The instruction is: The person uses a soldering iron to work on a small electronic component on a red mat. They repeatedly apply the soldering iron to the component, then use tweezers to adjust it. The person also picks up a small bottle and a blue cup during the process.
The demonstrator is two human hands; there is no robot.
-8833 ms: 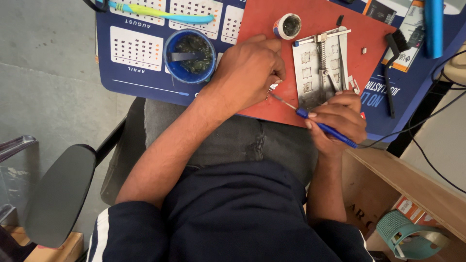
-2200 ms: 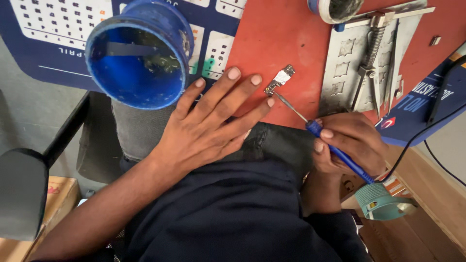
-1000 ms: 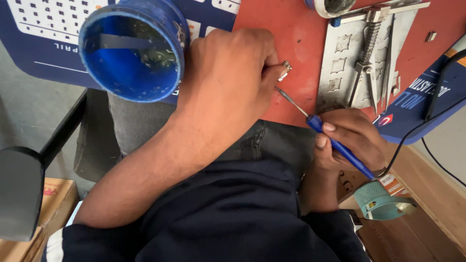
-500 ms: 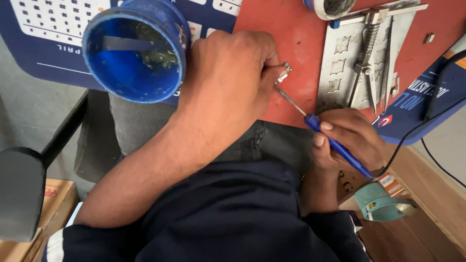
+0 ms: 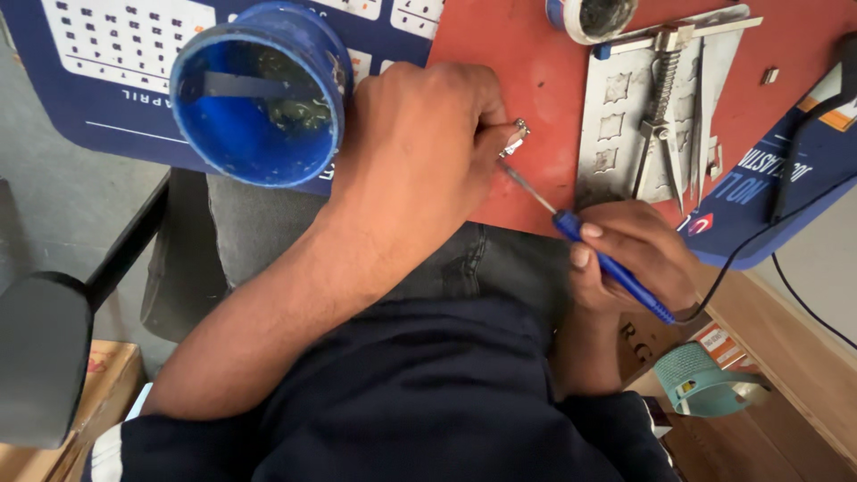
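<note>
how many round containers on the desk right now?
2. A large blue round plastic tub stands at upper left on the calendar mat, beside the left hand. A small white round pot sits at the top edge, partly cut off. Others may lie out of frame.

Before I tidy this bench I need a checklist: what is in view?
small metal part: 1, silver, on red mat, pinched by left hand
screwdriver: 1, blue handle, in right hand, tip at the part
red mat: 1, on the bench
tub: 1, blue, left of the mat
metal jig plate: 1, grey, on the mat
left hand: 1
right hand: 1
</note>
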